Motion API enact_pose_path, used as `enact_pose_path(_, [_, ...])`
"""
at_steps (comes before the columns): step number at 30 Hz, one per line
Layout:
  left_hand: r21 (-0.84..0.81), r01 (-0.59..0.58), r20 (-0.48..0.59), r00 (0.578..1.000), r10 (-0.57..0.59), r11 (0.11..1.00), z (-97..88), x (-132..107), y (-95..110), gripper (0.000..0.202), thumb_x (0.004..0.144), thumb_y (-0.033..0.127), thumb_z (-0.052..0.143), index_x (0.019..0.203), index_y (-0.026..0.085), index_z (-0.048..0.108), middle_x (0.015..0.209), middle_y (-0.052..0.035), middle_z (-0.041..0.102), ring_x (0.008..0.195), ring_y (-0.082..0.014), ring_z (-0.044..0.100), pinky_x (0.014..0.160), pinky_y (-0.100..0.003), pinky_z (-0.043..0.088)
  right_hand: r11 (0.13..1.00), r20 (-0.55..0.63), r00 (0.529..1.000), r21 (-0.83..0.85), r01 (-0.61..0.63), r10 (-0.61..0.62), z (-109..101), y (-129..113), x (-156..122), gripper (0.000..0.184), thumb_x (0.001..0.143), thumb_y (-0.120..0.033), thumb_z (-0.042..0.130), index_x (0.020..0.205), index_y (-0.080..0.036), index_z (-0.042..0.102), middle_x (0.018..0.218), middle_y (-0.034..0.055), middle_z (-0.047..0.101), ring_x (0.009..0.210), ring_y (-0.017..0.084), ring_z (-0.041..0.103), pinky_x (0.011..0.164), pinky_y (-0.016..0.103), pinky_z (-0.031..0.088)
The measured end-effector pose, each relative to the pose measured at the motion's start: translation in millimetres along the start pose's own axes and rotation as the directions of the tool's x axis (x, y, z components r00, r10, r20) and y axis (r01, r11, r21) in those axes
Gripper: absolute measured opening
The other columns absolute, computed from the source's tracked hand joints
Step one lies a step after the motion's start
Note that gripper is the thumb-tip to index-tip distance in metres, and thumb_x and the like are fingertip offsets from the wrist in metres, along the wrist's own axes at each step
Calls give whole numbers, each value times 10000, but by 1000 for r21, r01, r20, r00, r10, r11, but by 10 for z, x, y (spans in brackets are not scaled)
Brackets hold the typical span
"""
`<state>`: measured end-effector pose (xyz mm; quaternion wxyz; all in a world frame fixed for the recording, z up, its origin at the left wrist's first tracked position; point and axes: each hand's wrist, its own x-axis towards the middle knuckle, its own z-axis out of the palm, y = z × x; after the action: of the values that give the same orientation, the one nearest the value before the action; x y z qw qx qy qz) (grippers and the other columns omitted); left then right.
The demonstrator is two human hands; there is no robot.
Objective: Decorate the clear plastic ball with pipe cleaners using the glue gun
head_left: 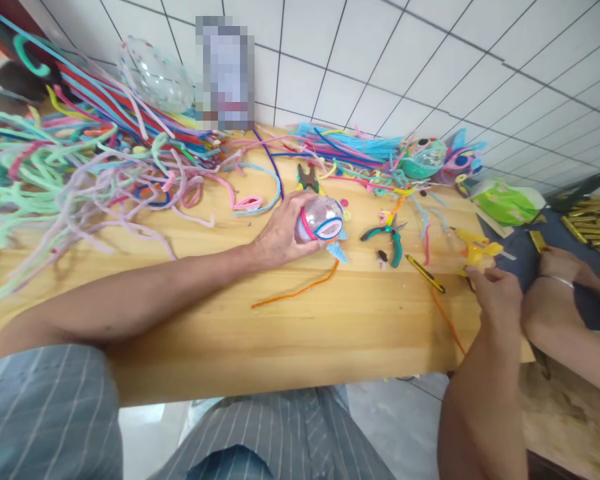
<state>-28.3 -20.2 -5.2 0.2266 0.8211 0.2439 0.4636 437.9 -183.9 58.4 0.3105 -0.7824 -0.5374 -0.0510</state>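
My left hand [286,232] is wrapped round a clear plastic ball [324,212] just above the wooden table. Pink and blue pipe cleaner loops ring the ball, and light blue pointed pieces [337,251] stick out at its lower right. An orange pipe cleaner [300,294] trails below it on the wood. Far to the right, my right hand [497,290] has its fingers closed at the handle of a yellow hot glue gun [477,251]. Between the hands lie teal-handled pliers [391,239] and a yellow utility knife [425,273].
Heaped pipe cleaners [80,167] cover the table's left side. A blue bundle [350,143] and a finished-looking teal ball figure [423,159] stand along the tiled wall. Dark-jawed pliers [307,177] lie behind the ball. Another person's hand [560,267] is close at right.
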Motion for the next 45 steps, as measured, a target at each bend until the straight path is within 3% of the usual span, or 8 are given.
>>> enact_pose_path(3, [9,-4,4,1000,4,1000,22,19,-43,871,878,665,785,1514,194,422,1488,-204,583,1420,-352,577,1202,-549,485,997,-154,985,-15,-76,72,-62,-507,-452,336,771,-565,762,745,-251,645,633,89,630,623,279,616,612,465,501])
enact_pose_path(6, [-1,-9,9,1000,9,1000,56,42,-87,871,890,673,770,1523,186,423,1491,-202,585,1427,-345,572,1202,-535,475,994,35,996,72,77,-80,56,-1340,-984,279,903,-484,733,1003,-229,784,978,128,802,852,287,740,821,471,598])
enact_pose_path(10, [-6,16,9,1000,-15,1000,108,63,-119,889,862,667,796,1519,183,443,1492,-203,590,1436,-356,567,1213,-545,459,810,272,765,254,528,-584,443,-2362,-1447,200,1037,-344,642,1185,-277,760,1104,93,807,1056,282,742,960,477,592])
enact_pose_path(14, [-6,24,9,1000,-24,1000,135,67,-116,896,854,658,806,1522,182,446,1536,-207,566,1465,-361,542,1216,-531,458,705,372,600,348,618,-708,949,-2818,-1541,193,1025,-231,647,1197,-233,735,1150,119,768,1083,288,706,953,472,582])
enact_pose_path(19, [-17,15,8,1000,-15,1000,129,55,-96,900,867,665,788,1537,181,433,1550,-215,553,1488,-360,518,1232,-537,441,691,351,602,466,552,-717,1054,-2914,-1476,182,1049,-171,577,926,-232,697,939,66,741,896,234,703,832,399,577])
enact_pose_path(28, [-37,10,46,999,-8,999,111,28,-81,923,918,713,710,1620,192,411,1593,-230,499,1530,-369,467,1267,-567,407,844,90,949,488,221,-301,120,-2521,-869,9,943,-293,785,945,-302,784,851,2,728,691,177,606,574,317,424])
enact_pose_path(36, [-46,7,52,999,-5,999,54,23,-43,881,926,669,706,1605,194,407,1568,-229,516,1510,-374,480,1262,-579,414,849,113,913,428,311,-391,734,-2512,-334,88,872,-332,814,826,-270,774,755,-12,666,628,156,525,601,335,407])
enact_pose_path(45, [-46,17,85,996,-13,999,13,36,-13,853,930,629,722,1606,224,396,1590,-215,511,1548,-350,449,1287,-590,406,844,137,893,414,341,-428,864,-2511,-277,131,897,-376,796,829,-271,758,759,14,634,637,181,521,618,370,423])
